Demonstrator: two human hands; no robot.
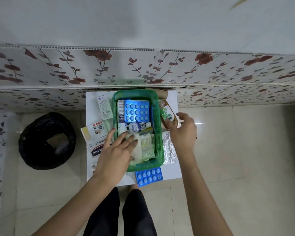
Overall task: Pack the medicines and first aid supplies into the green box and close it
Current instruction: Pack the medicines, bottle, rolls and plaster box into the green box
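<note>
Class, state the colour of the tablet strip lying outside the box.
Blue, with pale round tablets: the tablet strip, clearest in the head view.

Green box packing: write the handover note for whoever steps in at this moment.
Left hand: open, flat on the white packet inside the green box.
Right hand: open, reaching at the Dettol bottle beside the box, not gripping it.
Done: one blue blister pack, a tube and cotton buds are in the box.
Left: Dettol, second blister pack, foil strip, cartons and plaster packs on the white table; then close. No lid clearly visible.
</note>
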